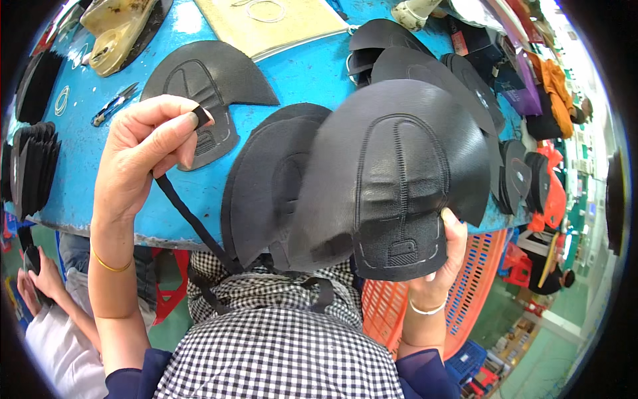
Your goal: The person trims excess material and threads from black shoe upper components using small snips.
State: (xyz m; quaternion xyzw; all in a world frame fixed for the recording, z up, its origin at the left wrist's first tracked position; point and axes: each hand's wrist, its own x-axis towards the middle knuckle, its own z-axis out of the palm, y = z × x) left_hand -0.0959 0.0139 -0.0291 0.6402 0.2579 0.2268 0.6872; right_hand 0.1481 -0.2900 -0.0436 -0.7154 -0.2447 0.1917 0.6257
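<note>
My left hand (pixel 147 146) is raised, thumb and forefinger pinched on the end of a narrow black strap (pixel 186 216). The strap's length runs from below that hand toward my lap. In my right hand (pixel 454 251) is a black stitched shoe-upper piece (pixel 401 159), gripped by its lower right edge. It has a wide rounded top, a narrower tab below and a raised stitched outline. Behind it, partly covered, overlap similar dark pieces (pixel 266 179) at the table's near edge. Another black upper piece (pixel 199 80) lies flat beyond my left hand.
The blue table (pixel 299 83) carries stacked black pieces (pixel 425 66) at the far right and more stacks (pixel 34 166) at the left. Small thread snips (pixel 114 105) lie near a yellowish board (pixel 279 26). An orange basket (pixel 475 279) stands beside my right arm. Someone's hands (pixel 46 276) show at lower left.
</note>
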